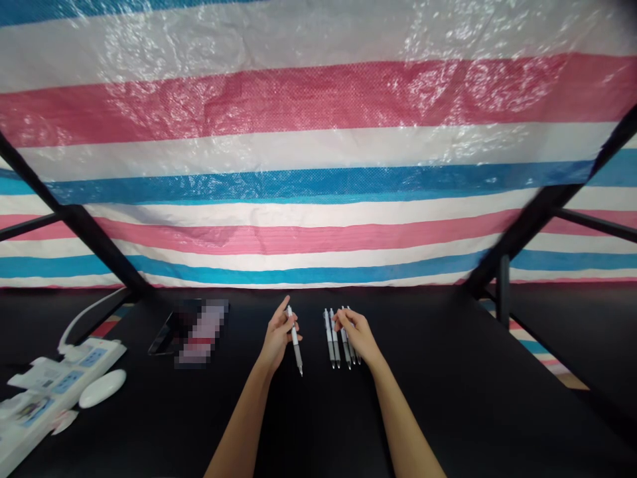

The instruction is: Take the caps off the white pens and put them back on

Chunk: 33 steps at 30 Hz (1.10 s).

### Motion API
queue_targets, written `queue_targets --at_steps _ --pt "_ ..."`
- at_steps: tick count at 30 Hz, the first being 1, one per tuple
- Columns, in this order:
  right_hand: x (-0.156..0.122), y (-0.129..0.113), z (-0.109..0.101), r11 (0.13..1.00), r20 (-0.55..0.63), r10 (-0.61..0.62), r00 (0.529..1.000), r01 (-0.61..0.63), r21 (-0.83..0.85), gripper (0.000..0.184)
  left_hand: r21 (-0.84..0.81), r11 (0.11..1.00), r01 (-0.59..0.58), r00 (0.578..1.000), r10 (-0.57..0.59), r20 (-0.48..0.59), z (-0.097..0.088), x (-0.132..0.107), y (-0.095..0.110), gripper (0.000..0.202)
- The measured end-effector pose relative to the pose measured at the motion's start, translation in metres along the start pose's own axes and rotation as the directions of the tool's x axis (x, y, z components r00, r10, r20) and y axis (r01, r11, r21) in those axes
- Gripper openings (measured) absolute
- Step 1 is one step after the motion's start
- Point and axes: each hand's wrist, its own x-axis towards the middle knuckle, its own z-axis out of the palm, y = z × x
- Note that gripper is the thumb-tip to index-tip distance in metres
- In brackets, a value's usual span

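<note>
My left hand [275,337] is clenched around a white retractable pen [295,340], its tip pointing toward me, just left of a side-by-side row of matching pens [338,338] on the black table [438,378]. My right hand [355,334] lies over the row's far end, touching it, though I cannot tell whether it grips any pen. Well left sit a dark flat device [166,332], partly blurred, a white power strip [64,378] and a white mouse [102,388], while a striped tarpaulin [318,99] hangs beyond the far edge.

Here come both bare arms, left forearm [241,425] and right forearm [405,428] reaching forward, left grip [277,335] curled closed, right grip [354,334] arched over, fingers angled down!
</note>
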Motion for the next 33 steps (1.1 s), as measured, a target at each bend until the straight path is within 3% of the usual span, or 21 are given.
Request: queue_targets --at_steps 5,17,26,33 --pt "-0.0002 -0.0005 -0.0002 1.0 0.0 0.004 1.0 -0.004 0.008 0.044 0.045 0.999 0.022 0.999 -0.02 -0.045 -0.0005 0.0019 0.0 0.06" --pt "-0.0001 0.002 0.0 1.0 0.009 0.022 1.0 -0.022 0.016 0.042 0.09 0.996 0.026 0.999 -0.022 -0.038 0.0011 0.001 0.0021 0.052" --pt "0.0009 0.006 -0.0002 1.0 -0.003 0.004 1.0 -0.004 -0.01 0.044 0.034 0.999 0.012 1.0 -0.011 -0.018 -0.0003 0.0004 0.0012 0.07" --pt "0.0001 0.0031 -0.0006 1.0 0.001 0.013 1.0 -0.013 -0.017 0.044 0.038 0.999 0.032 0.999 -0.032 -0.008 -0.002 0.0013 -0.0006 0.063"
